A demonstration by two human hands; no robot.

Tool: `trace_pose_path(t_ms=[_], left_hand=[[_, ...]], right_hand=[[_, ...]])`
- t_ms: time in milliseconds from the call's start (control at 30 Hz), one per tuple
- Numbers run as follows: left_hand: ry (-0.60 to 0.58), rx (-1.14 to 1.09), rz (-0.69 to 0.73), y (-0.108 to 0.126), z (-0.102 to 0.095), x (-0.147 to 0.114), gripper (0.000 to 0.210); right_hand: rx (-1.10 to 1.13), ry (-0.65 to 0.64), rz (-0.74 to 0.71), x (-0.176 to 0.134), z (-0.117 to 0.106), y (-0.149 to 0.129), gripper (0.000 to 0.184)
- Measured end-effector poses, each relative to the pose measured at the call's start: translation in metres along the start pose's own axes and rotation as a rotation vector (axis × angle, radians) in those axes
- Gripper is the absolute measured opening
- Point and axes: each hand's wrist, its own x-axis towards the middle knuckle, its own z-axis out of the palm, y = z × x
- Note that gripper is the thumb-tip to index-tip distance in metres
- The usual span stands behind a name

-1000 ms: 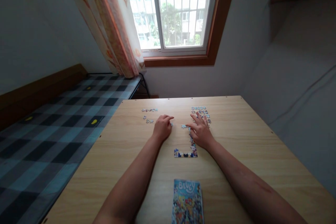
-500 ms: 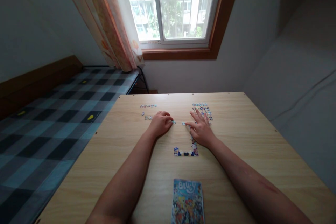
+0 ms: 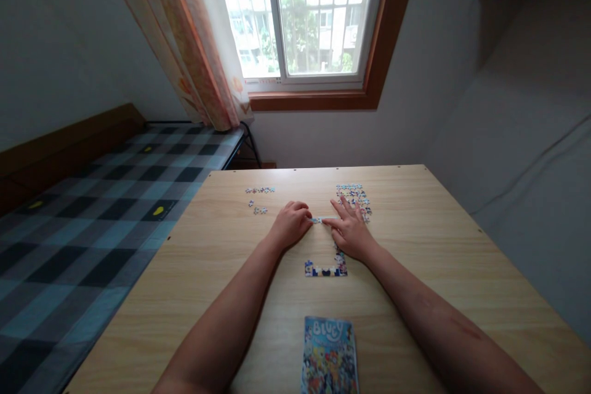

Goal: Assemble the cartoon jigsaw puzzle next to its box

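Observation:
On the wooden table (image 3: 438, 258), my left hand (image 3: 292, 225) is curled, its fingertips pinching a small puzzle piece (image 3: 316, 220) against the top row of a partly joined puzzle border (image 3: 325, 269). My right hand (image 3: 349, 231) lies flat with fingers spread, its index finger pressing on the same top row from the right. The border's right side runs under my right hand down to a short bottom strip. A heap of loose pieces (image 3: 353, 195) lies just beyond my right hand.
A few small piece clusters (image 3: 259, 190) lie far left on the table. A colourful "Bluey" picture card (image 3: 329, 356) sits near the front edge. A bed with a checked cover (image 3: 92, 221) stands to the left; window and curtain behind.
My left hand slid right with its piece until it met the top row by my right index finger. The gap between the hands has closed. The right hand shifted slightly.

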Motion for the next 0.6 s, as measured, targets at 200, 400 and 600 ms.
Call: trace_pose_path(t_ms=[200,400,600], left_hand=[[0.050,0.031,0.031,-0.0017,0.0071,0.0026,0.007],[0.061,0.034,0.033,-0.0023,0.0072,0.0020,0.008],[0.072,0.004,0.093,-0.0075,0.0099,0.0009,0.014]], right_hand=[[0.008,-0.007,0.004,0.0009,0.0028,0.0020,0.038],[0.004,0.002,0.000,0.0013,0.0016,0.0009,0.038],[0.010,0.014,-0.006,0.0010,0.0022,0.0009,0.038]])
